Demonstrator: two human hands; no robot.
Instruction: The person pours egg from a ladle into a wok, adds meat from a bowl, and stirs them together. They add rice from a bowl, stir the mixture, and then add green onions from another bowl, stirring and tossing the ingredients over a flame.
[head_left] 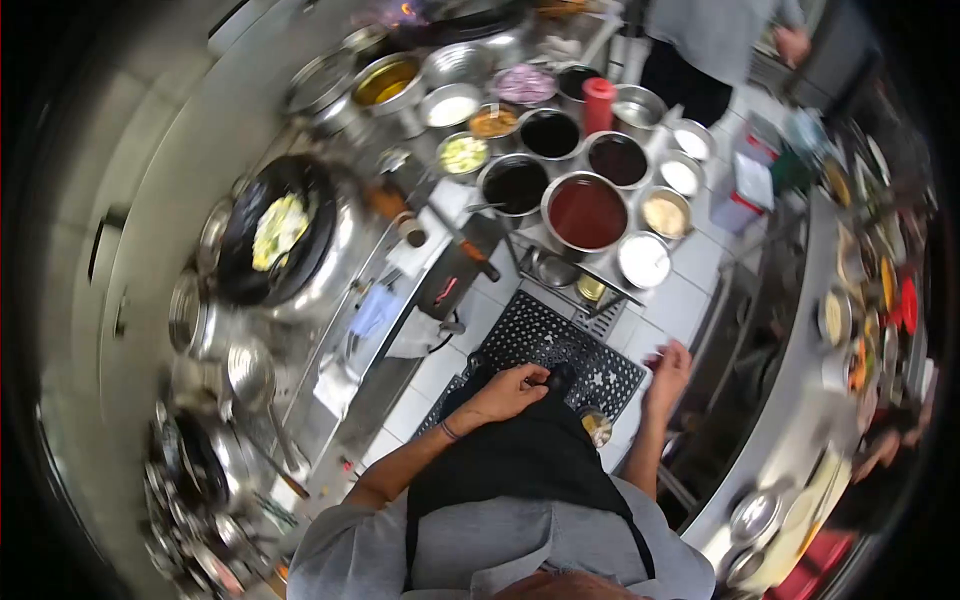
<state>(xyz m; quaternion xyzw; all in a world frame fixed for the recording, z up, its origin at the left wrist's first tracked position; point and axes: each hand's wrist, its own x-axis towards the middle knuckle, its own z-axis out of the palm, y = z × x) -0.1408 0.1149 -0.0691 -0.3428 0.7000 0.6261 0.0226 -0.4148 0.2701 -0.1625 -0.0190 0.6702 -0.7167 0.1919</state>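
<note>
My left hand hangs in front of the black apron, its fingers curled together; whether anything is between them is too small to tell. Out to the right, my right hand is held above the floor, with its fingers bent and a little blurred. Nearest to both hands is the black perforated floor mat. On the stove at the left, a black wok holds a yellow and white food. Ahead stand pots of dark sauce and red sauce.
A person in a grey top stands at the upper right. The right-hand counter bears bowls and a cutting board. Along the left stove lie a ladle and a second wok. A red bottle rises among the pots.
</note>
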